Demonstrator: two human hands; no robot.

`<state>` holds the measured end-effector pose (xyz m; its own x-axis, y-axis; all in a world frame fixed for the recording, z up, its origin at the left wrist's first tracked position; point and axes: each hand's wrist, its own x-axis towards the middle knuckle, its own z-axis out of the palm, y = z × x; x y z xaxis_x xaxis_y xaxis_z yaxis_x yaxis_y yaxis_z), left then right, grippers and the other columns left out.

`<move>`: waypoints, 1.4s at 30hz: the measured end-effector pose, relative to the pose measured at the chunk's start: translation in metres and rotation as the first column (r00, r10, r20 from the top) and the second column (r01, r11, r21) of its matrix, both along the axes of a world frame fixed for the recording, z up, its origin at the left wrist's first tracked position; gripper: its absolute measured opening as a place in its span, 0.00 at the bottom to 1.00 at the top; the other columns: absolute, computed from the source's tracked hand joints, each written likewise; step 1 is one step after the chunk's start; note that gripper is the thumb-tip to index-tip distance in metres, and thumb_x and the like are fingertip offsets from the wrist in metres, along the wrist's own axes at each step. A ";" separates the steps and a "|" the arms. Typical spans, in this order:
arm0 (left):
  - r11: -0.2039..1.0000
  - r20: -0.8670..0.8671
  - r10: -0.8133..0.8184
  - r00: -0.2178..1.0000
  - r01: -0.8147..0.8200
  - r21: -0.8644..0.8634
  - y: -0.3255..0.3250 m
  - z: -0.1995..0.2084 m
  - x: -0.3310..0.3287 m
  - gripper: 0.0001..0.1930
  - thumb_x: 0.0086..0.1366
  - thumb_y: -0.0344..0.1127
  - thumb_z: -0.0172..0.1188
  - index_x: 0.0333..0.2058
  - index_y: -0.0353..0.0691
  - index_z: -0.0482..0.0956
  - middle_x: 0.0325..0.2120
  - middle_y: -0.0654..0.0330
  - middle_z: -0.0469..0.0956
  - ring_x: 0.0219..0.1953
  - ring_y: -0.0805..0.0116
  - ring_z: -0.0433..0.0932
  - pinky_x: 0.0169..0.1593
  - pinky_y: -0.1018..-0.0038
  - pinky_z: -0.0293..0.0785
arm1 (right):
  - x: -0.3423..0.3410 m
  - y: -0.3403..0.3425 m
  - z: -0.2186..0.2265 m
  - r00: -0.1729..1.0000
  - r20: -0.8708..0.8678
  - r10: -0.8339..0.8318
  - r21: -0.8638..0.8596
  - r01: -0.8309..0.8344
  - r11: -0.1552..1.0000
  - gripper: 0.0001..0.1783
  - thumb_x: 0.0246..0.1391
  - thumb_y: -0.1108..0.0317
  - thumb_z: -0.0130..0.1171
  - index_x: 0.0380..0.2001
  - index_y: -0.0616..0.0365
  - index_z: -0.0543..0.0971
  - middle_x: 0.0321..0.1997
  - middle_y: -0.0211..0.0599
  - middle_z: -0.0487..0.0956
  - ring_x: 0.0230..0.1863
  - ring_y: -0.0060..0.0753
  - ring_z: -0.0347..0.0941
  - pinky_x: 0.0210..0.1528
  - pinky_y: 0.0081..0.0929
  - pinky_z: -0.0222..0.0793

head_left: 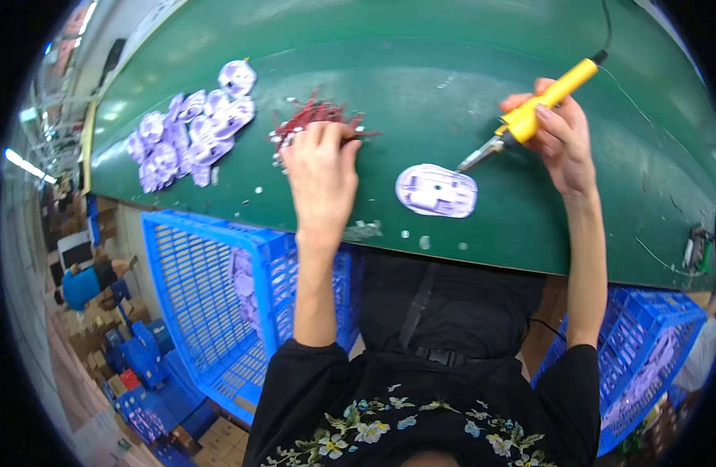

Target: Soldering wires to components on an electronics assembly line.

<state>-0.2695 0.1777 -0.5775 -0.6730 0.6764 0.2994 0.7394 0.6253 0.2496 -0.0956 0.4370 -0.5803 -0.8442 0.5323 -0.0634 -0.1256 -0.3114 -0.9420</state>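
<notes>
My right hand point(561, 140) grips a yellow soldering iron point(556, 92) that slants down to the left. Its metal tip is at the upper right edge of a pale purple oval plastic piece point(437, 191), which lies flat on the green table; whether they touch I cannot tell. To the left, my left hand point(320, 167) reaches into a heap of short red wires point(315, 113) with small white ends. Its fingers are bent down and closed on the wires, their tips hidden in the heap.
A pile of pale purple plastic parts point(188, 136) lies at the table's left. Blue crates point(206, 303) holding similar parts stand below the front edge on both sides. White scraps point(405, 233) dot that edge. A thin cable runs up from the iron; a green-handled tool point(700, 253) lies far right.
</notes>
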 end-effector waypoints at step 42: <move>0.888 0.298 -0.142 0.944 -0.012 0.460 -0.028 -0.012 0.056 0.05 0.60 0.25 0.65 0.33 0.36 0.77 0.24 0.63 0.76 0.27 0.71 0.72 0.41 0.72 0.64 | -0.034 -0.036 0.008 0.989 -0.015 0.145 -0.046 -0.145 0.988 0.12 0.64 0.63 0.57 0.43 0.57 0.69 0.38 0.53 0.83 0.16 0.11 0.60 0.20 0.11 0.62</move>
